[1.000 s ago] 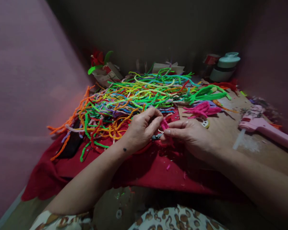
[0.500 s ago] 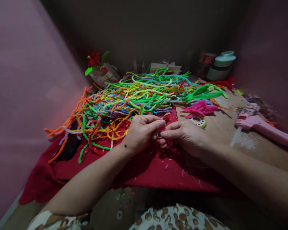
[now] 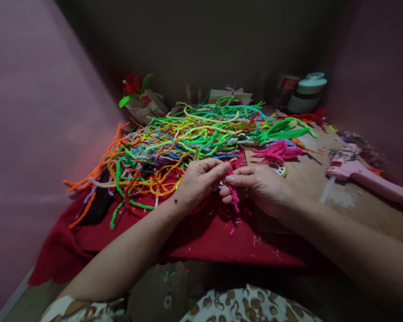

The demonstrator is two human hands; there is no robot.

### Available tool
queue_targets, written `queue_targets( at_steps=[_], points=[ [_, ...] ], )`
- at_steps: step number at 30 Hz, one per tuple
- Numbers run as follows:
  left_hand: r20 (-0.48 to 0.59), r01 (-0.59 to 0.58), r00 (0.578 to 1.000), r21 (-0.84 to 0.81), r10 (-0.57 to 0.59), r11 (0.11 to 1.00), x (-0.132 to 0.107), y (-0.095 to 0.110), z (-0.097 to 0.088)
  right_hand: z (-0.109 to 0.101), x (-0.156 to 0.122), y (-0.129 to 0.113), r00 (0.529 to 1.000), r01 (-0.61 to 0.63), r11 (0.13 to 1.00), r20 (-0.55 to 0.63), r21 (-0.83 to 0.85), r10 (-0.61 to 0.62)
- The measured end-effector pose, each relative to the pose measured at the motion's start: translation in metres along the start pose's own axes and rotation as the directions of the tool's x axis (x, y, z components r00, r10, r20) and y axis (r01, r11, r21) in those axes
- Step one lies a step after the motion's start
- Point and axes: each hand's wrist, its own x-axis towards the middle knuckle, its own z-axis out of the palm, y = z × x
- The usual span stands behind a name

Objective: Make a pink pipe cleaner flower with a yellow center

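Two hands are brought together over the red cloth, and one pink fuzzy strand is shared between them. Its upper end is pinched by the thumb and forefinger of the left hand; just below, it is gripped narrowly by the thumb and forefinger of the right hand, whose other fingers are curled beneath. Half a second ago the strand was mostly blurred and lost among the fingers; now its lower end is left hanging in plain sight, pointed towards six o'clock. For the work in hand, this is judged to mean that the strand is kept under the control of both hands, with its tail exposed and no part of it set down. Something greyish is glimpsed behind the fingers, but what it is cannot be told. From the strand, a heap of coloured fuzzy stems is spread at eleven o'clock, and a pink bundle is laid near two o'clock. A pink glue gun is rested near three o'clock on brown cardboard, while pink scraps are scattered at six o'clock
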Motion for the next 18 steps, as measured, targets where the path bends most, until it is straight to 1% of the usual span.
queue_targets(
  at_steps=[2, 4, 5, 7, 9, 11, 13, 16, 18],
  points=[
    [0.054, 0.065, 0.997, -0.124, -0.059, 0.99, 0.0005, -0.0011, 0.0004, -0.0007, 0.0016, -0.0024, 0.991, 0.127, 0.991, -0.034, 0.036, -0.126],
    [0.132, 0.141, 0.985, -0.213, -0.115, 0.967, 0.0012, -0.0033, 0.0003, -0.0022, 0.0036, -0.0035, 0.964, 0.26, 0.964, -0.072, 0.051, -0.256],
    [0.175, 0.173, 0.976, -0.24, -0.133, 0.955, 0.0015, -0.0046, 0.0002, -0.003, 0.0047, -0.0033, 0.951, 0.302, 0.952, -0.088, 0.051, -0.297],
    [0.246, 0.214, 0.958, -0.265, -0.148, 0.94, 0.0016, -0.0069, 0.0007, -0.0046, 0.0068, -0.0018, 0.937, 0.337, 0.941, -0.108, 0.038, -0.331],
    [0.274, 0.215, 0.95, -0.234, -0.148, 0.948, 0.001, -0.008, 0.002, -0.0055, 0.0085, 0.0003, 0.928, 0.355, 0.935, -0.128, 0.013, -0.351],
    [0.253, 0.199, 0.955, -0.162, -0.155, 0.967, -0.0002, -0.0076, 0.0037, -0.0057, 0.0095, 0.0019, 0.926, 0.353, 0.936, -0.139, -0.008, -0.35],
    [0.206, 0.169, 0.968, -0.105, -0.145, 0.98, -0.0018, -0.006, 0.0055, -0.0056, 0.0101, 0.0025, 0.931, 0.339, 0.941, -0.143, -0.012, -0.337],
    [0.109, 0.046, 0.993, -0.011, -0.044, 0.999, -0.0042, -0.0032, 0.0081, -0.0049, 0.01, 0.002, 0.929, 0.34, 0.94, -0.158, 0.007, -0.335],
    [0.057, -0.028, 0.998, 0.056, 0.025, 0.998, -0.0055, -0.0019, 0.0096, -0.0038, 0.0094, 0.0013, 0.922, 0.358, 0.933, -0.163, 0.02, -0.35]
  ],
)
